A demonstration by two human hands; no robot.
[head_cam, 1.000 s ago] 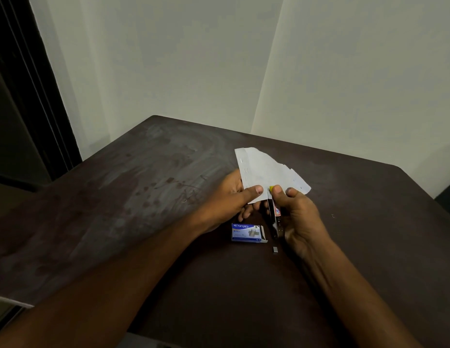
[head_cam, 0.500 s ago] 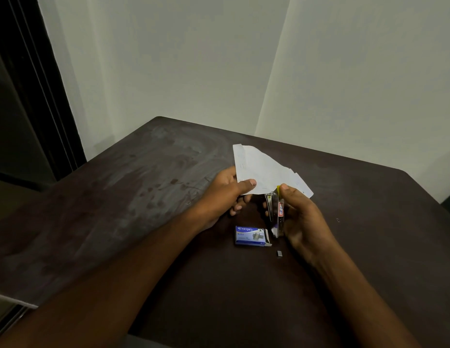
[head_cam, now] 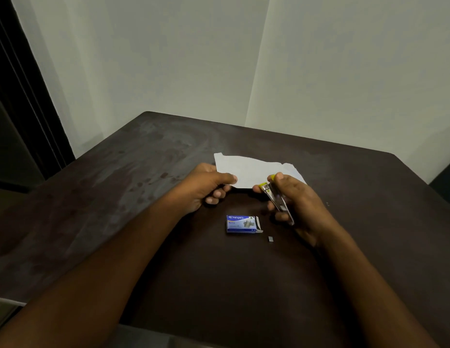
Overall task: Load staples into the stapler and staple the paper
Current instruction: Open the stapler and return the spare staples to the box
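My left hand (head_cam: pixel 205 188) pinches the near left edge of a torn white paper (head_cam: pixel 246 169), held just above the dark table. My right hand (head_cam: pixel 296 204) grips a small stapler (head_cam: pixel 275 199) with a yellow tip, its nose at the paper's near right edge. A blue staple box (head_cam: pixel 241 224), its flap open to the right, lies on the table below both hands. A small strip of staples (head_cam: pixel 270 238) rests just right of the box.
The dark brown table (head_cam: pixel 118 197) fills the lower view, its far corner against pale walls (head_cam: pixel 218 59). A dark door frame (head_cam: pixel 20 96) stands at the left. A tiny loose staple (head_cam: pixel 327 203) lies right of my right hand.
The paper has turned flatter and wider, from tilted up to nearly level. My right hand with the stapler has shifted right along the paper's near edge.
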